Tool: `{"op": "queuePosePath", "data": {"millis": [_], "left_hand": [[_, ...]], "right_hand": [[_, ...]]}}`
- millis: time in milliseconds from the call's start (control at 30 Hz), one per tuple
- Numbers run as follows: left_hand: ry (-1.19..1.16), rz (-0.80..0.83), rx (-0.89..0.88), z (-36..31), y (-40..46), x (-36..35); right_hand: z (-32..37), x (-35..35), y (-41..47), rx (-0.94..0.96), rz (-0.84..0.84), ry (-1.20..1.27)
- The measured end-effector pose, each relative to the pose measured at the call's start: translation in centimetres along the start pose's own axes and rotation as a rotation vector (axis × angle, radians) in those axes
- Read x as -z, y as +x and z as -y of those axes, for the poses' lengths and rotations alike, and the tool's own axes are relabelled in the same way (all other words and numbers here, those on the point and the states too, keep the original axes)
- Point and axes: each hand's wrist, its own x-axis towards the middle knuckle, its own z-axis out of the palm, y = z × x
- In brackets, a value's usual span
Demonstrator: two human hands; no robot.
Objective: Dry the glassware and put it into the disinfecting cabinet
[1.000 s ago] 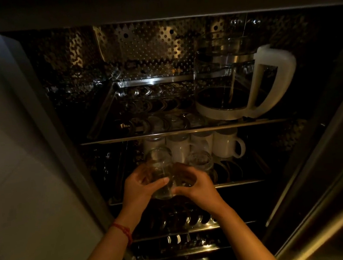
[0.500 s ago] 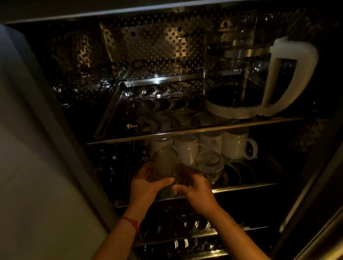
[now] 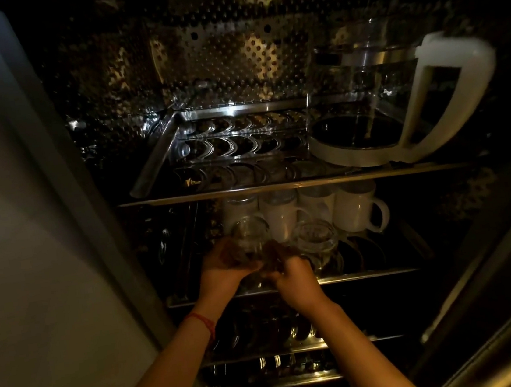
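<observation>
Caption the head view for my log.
Both hands set a glass on the cabinet's middle rack, before white mugs.

kitchen: racked cabinet (image 3: pixel 279 187), mugs (image 3: pixel 355 210)

Mugs (image 3: pixel 319 210) block mid rack (image 3: pixel 368 275) rear, front right free, jug (image 3: pixel 397 104) fills upper right

racks (image 3: pixel 279 186): shiny perforated metal | mugs (image 3: pixel 353 210): glossy white | jar (image 3: pixel 251 235): clear glass
</observation>
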Motion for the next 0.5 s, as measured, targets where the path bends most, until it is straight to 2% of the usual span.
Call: {"op": "queuePosePath", "data": {"millis": [233,500], "left_hand": [[0.108,0.008,0.021,-0.4,-0.6,0.1],[0.271,-0.043,-0.201,-1.8,-3.6,0.3]], "right_hand": [[0.2,-0.2,-0.2,-0.042,-0.009,-0.060],[1.0,-0.5,-1.7,-0.084,-0.061,-0.121]]}}
